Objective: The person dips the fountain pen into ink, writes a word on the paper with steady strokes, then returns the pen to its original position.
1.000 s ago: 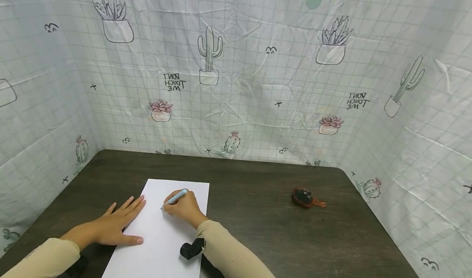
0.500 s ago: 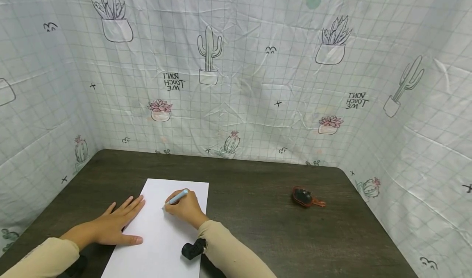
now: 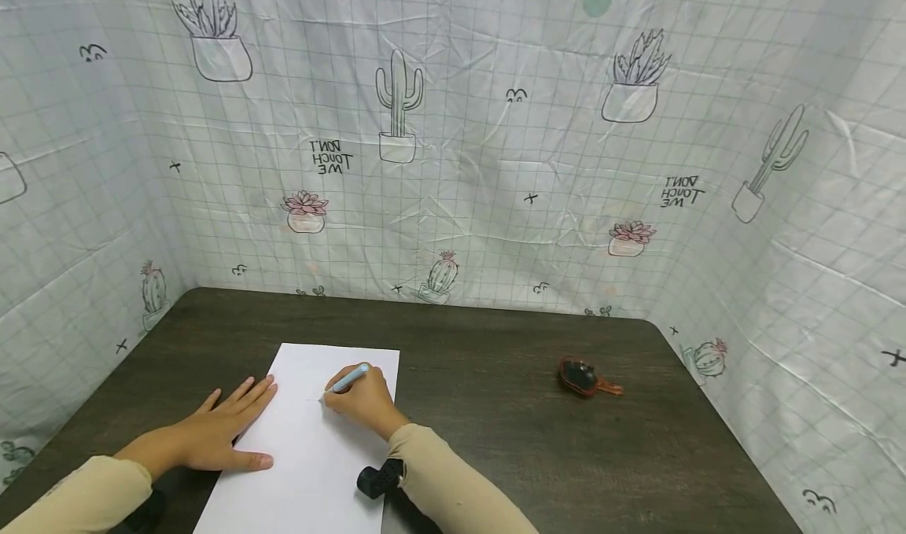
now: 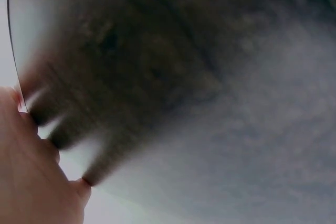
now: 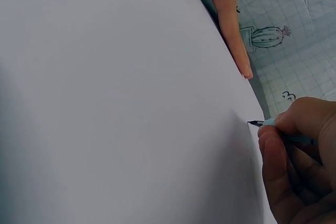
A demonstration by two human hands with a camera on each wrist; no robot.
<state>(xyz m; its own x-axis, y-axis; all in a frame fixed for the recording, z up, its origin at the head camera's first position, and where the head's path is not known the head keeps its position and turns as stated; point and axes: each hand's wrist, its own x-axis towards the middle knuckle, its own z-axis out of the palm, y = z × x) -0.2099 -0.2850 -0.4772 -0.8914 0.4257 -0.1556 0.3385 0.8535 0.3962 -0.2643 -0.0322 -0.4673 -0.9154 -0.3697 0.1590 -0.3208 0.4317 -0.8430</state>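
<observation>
A white sheet of paper (image 3: 297, 479) lies on the dark table, tilted a little. My left hand (image 3: 222, 432) rests flat with spread fingers across its left edge, the thumb on the paper. In the left wrist view the left hand (image 4: 37, 171) shows only at the lower left corner. My right hand (image 3: 368, 400) pinches a light blue pen (image 3: 350, 378) over the upper part of the sheet. Seen from the right wrist, the pen's dark tip (image 5: 253, 123) is right at the paper. A faint short line (image 3: 311, 399) shows left of the tip.
On the right of the dark wooden table (image 3: 510, 440) lies a small dark oval thing (image 3: 580, 377) with a reddish-brown rim and tail. A cactus-print cloth (image 3: 467, 164) hangs behind and along both sides. A black device (image 3: 378, 479) sits on the right wrist.
My right hand has slid slightly to the right with the pen, and a faint line shows behind its tip. The left hand stays in place on the sheet.
</observation>
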